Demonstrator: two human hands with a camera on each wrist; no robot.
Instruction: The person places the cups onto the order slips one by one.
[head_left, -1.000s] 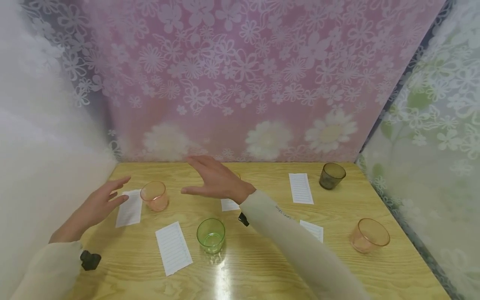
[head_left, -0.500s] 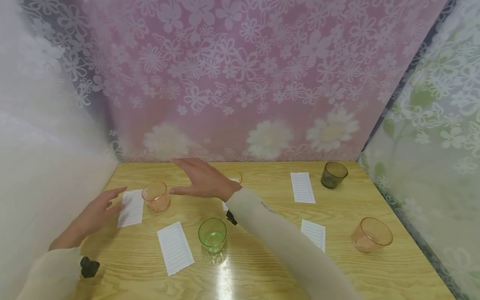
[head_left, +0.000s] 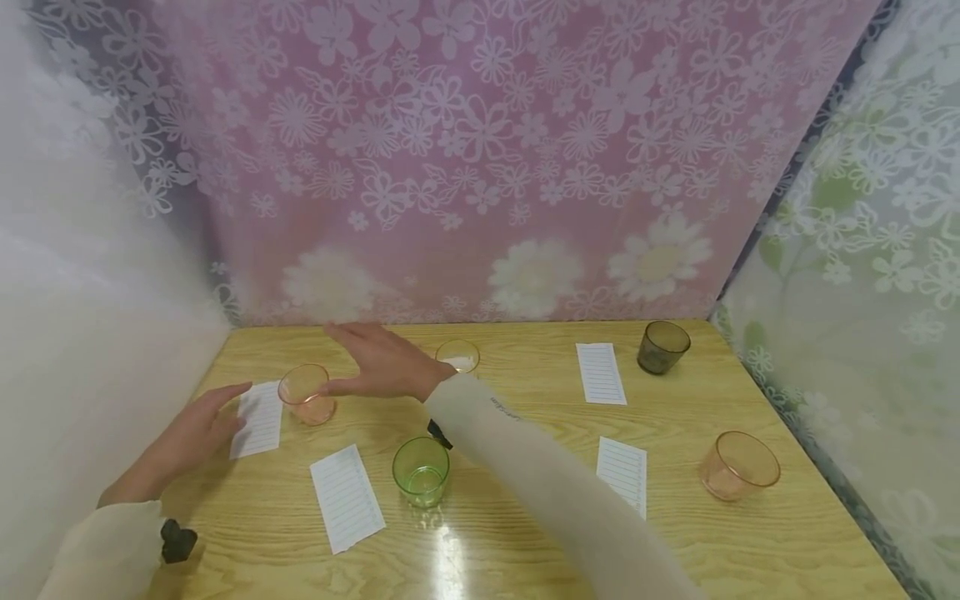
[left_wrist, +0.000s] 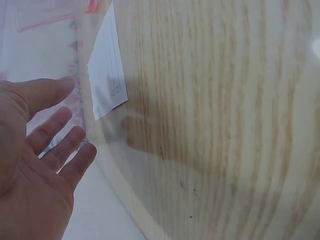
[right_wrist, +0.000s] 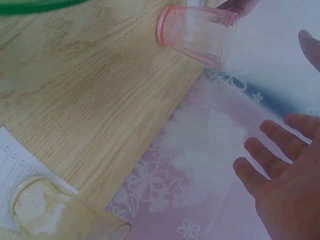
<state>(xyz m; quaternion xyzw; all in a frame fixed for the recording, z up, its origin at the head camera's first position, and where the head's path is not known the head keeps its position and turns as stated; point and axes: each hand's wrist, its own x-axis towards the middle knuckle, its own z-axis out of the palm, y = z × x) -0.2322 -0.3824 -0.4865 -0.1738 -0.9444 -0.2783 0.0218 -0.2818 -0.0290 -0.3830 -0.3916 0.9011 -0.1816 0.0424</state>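
Observation:
A pink-orange glass cup (head_left: pixel 312 410) stands at the table's left; in the right wrist view it is the pink cup (right_wrist: pixel 200 37). My right hand (head_left: pixel 386 364) hovers over the table beside it, thumb spread from the fingers, and its thumb tip overlaps the cup's rim from above; the right wrist view shows that hand (right_wrist: pixel 292 175) apart from the cup and holding nothing. To the cup's left, my left hand (head_left: pixel 180 442) hangs above the table near a lined paper slip (head_left: pixel 258 427), with loosely bent fingers and nothing in them. A green cup (head_left: pixel 422 479) stands nearer.
Partly behind my right arm is a yellow cup (head_left: pixel 459 358). A dark cup (head_left: pixel 662 354) and an orange cup (head_left: pixel 731 479) stand on the right. Other slips (head_left: pixel 348 500) lie around the wooden table (head_left: pixel 525 567). A pink flowered curtain (head_left: pixel 450 167) hangs behind it.
My right hand has moved left toward the pink-orange cup. The left hand has shifted slightly down. The yellow cup is less covered by my right hand. No cup has moved.

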